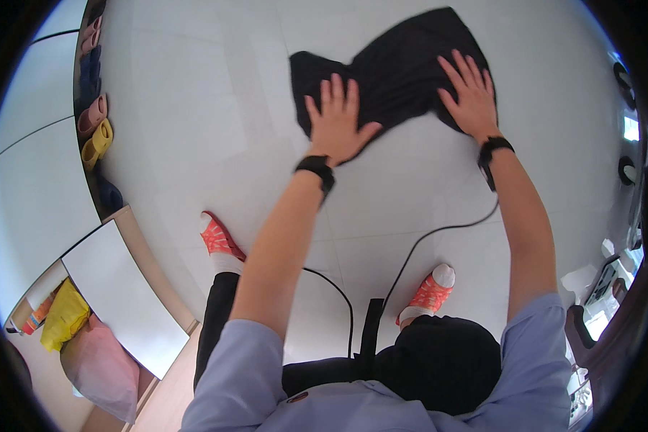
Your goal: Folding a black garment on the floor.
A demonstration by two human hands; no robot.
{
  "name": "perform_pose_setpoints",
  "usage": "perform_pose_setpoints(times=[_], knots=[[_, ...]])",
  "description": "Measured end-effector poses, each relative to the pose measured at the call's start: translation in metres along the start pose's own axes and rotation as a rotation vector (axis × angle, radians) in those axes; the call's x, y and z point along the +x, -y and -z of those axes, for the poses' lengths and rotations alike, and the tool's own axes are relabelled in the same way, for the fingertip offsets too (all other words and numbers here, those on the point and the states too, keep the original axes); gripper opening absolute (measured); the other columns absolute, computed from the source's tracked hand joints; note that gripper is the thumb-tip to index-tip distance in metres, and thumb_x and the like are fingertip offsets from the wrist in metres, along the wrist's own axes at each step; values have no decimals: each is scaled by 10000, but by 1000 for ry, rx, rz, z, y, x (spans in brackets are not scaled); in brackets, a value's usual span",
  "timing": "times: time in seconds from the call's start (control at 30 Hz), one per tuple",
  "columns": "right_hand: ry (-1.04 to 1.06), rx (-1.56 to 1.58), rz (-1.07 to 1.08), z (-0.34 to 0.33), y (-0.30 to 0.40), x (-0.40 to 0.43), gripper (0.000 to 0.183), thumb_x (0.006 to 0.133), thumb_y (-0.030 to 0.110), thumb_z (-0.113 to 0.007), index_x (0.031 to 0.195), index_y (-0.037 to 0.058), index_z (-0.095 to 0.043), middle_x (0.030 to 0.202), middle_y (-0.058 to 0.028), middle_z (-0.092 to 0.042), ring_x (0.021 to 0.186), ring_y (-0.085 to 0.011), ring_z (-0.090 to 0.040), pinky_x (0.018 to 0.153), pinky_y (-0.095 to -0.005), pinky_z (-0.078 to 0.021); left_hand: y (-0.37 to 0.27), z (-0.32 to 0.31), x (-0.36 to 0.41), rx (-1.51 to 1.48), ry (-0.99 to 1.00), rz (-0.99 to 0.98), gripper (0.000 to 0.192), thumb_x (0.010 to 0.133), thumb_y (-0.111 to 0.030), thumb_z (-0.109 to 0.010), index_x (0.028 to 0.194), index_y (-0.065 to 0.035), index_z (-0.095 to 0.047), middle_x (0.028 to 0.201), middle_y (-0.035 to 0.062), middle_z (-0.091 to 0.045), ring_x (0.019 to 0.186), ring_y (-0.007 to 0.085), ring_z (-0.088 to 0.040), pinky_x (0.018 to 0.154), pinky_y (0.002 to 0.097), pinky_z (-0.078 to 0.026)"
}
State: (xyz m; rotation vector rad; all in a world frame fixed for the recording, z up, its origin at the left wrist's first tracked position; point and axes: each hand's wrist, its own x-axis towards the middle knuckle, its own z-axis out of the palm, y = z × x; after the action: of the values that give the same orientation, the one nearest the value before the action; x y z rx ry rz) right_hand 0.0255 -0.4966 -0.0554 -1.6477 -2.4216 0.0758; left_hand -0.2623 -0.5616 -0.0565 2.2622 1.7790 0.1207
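Note:
A piece of black cloth (394,75) lies spread on the pale tiled floor, creased and narrower at its middle. My left hand (335,121) is palm down on the cloth's left part, fingers apart and thumb pointing right. Over the right part, my right hand (470,100) is also palm down with spread fingers. Neither hand grips the fabric. The palms hide parts of the cloth beneath them. Each wrist bears a black strap, and a thin black cable (418,237) runs from the right one towards my body.
Pink, yellow (97,144) and dark blue slippers line the base of a white cabinet (38,178) at left. A white cabinet door (124,297) stands beside bags, one yellow (67,316), one pink (102,364). My red-sandaled feet (432,289) are apart on the tiles. Dark furniture (621,324) edges the right.

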Motion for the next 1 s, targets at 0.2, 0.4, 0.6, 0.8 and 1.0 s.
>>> perform_pose_setpoints(times=[0.2,0.4,0.6,0.8,1.0], knots=[[77,-40,-186,19,1,-109,594,895,287,-501,1457,226,-317,1533,-80,-235,1391,-325,-235,1107,-543,-163,-87,-7,-52,-146,-82,145,815,849,-493,-566,1468,-71,-247,1513,233,-187,1378,424,-203,1050,650,-148],[214,-20,-259,27,72,-191,689,845,344,-529,1455,115,-305,1535,-180,-179,1403,-391,-168,1098,-587,-123,-124,-4,-162,-252,50,453,882,816,-426,-647,1475,-46,-201,1510,272,-140,1374,463,-178,1068,622,-156],[253,35,-247,17,108,-202,736,828,354,-542,1455,66,-287,1529,-228,-147,1406,-431,-118,1080,-630,-91,-93,-2,-186,-315,46,452,995,736,-416,-718,1452,23,-185,1477,326,-155,1355,484,-192,1097,543,-192],[218,59,-155,18,109,-154,744,807,398,-586,1451,135,-322,1516,-188,-218,1387,-410,-189,1072,-631,-121,-38,15,-105,-260,-161,354,1026,628,-368,-758,1417,39,-243,1449,318,-219,1343,469,-218,1099,522,-226],[113,132,-25,8,91,-67,738,797,476,-601,1444,236,-339,1517,-92,-262,1386,-333,-237,1094,-581,-154,45,48,-2,-141,-1,109,986,676,-436,-764,1383,64,-293,1435,345,-240,1336,454,-265,1091,439,-293]])
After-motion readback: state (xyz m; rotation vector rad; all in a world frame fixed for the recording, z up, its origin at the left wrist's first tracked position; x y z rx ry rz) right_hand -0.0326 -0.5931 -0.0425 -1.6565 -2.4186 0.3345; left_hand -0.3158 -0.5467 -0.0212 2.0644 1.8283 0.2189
